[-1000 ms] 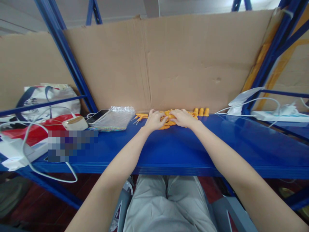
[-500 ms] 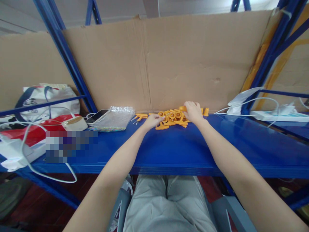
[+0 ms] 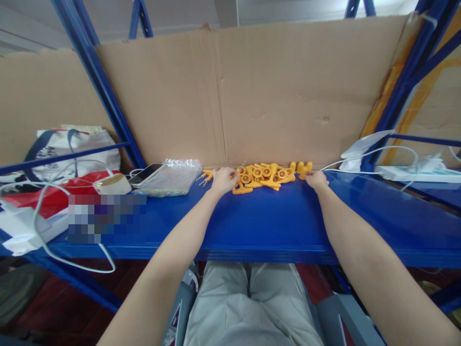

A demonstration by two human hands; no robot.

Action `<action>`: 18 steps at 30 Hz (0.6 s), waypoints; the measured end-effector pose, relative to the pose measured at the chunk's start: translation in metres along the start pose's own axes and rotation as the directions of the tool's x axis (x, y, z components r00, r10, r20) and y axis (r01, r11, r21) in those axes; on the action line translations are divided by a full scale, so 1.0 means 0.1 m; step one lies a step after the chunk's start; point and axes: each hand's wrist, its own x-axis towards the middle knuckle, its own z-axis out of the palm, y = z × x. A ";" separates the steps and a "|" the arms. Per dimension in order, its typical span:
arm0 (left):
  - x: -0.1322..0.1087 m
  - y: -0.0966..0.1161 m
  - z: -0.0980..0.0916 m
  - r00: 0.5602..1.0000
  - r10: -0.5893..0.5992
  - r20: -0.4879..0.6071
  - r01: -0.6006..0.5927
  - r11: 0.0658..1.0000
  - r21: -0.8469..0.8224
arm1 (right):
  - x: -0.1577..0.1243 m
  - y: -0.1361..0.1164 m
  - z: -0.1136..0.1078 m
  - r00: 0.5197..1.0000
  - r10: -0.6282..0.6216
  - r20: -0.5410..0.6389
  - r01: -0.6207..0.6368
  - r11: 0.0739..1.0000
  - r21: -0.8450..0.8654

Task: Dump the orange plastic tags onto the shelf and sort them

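Blue shelf point(image 3: 259, 226) holds orange pile point(image 3: 265, 172), brown cardboard point(image 3: 288, 96) behind it. Left hand point(image 3: 224, 180) on pile's left end; right hand point(image 3: 317, 179) by orange bit point(image 3: 301, 176) at its right end. Can't tell if either grips. White bag point(image 3: 94, 141) far left of pile, letters point(image 3: 52, 151) too blurry.

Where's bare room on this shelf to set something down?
Bare: the blue shelf between the forearms, in front of the orange pile; also from the right forearm toward the white power strip. Crowded: the back, from clear pouch to right hand, and around the red plastic.
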 end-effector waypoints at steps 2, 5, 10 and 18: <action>-0.01 0.01 -0.01 1.000 0.014 -0.016 -0.014 1.000 0.012 | -0.02 -0.05 -0.01 0.998 0.009 0.060 -0.010 1.000 0.004; -0.01 0.01 -0.02 0.998 0.021 -0.055 -0.020 0.999 0.025 | -0.06 -0.10 -0.02 0.994 -0.016 0.104 0.015 1.000 0.009; 0.01 0.00 -0.05 0.994 -0.041 -0.099 0.040 0.999 -0.016 | -0.09 -0.12 -0.01 0.997 -0.014 0.074 0.014 1.000 0.009; 0.02 0.00 -0.05 0.991 -0.076 -0.111 0.069 0.995 -0.067 | -0.06 -0.12 0.09 0.973 -0.135 0.190 0.152 0.985 -0.078</action>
